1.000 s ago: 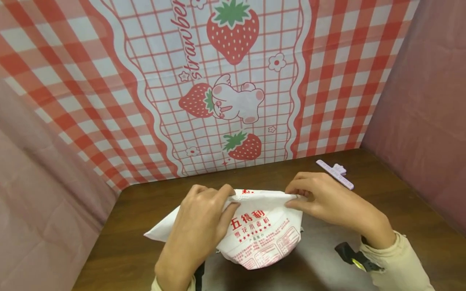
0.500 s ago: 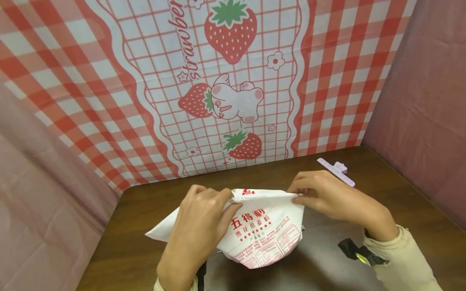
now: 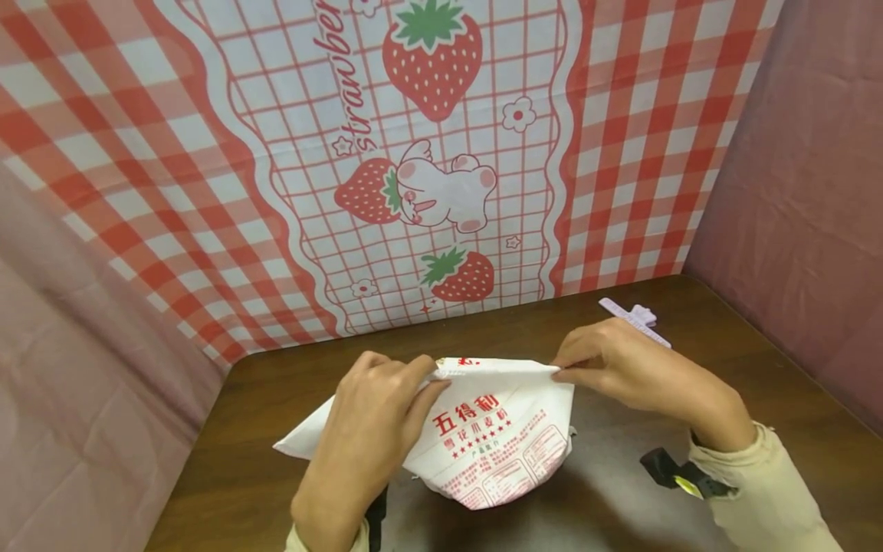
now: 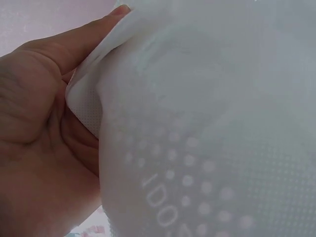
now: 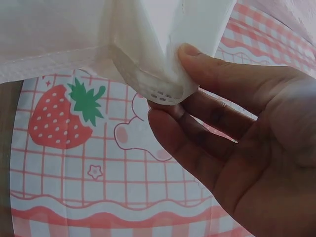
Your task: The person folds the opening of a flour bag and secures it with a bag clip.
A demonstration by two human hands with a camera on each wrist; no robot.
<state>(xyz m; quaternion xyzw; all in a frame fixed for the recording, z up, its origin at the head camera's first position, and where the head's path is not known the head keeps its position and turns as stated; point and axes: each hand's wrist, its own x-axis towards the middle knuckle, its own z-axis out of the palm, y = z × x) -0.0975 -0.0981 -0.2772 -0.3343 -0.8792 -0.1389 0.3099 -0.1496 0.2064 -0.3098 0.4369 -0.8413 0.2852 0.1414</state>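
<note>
A white flour bag [image 3: 507, 429] with red print stands at the front middle of the table, its top edge folded over. My left hand [image 3: 372, 429] grips the fold from the left, thumb on the near side; a pointed white flap of the bag sticks out beyond it. In the left wrist view the bag's white sheet [image 4: 207, 98] fills most of the frame beside the hand [image 4: 39, 108]. At the fold's right end my right hand [image 3: 624, 372] pinches the corner. The right wrist view has the thumb and fingers of that hand [image 5: 247, 118] on the bag's corner [image 5: 163, 74].
A lilac bag clip [image 3: 636, 320] lies at the back right of the brown wooden table [image 3: 228, 429], just behind the right hand. A greyish surface [image 3: 607, 506] lies under the bag. The strawberry-patterned cloth [image 3: 414, 176] rises at the back, with pink curtains [image 3: 800, 192] at both sides.
My right hand has shifted slightly to the right along the fold, and its fingertips have drawn in at the corner. The left hand and the bag have barely moved.
</note>
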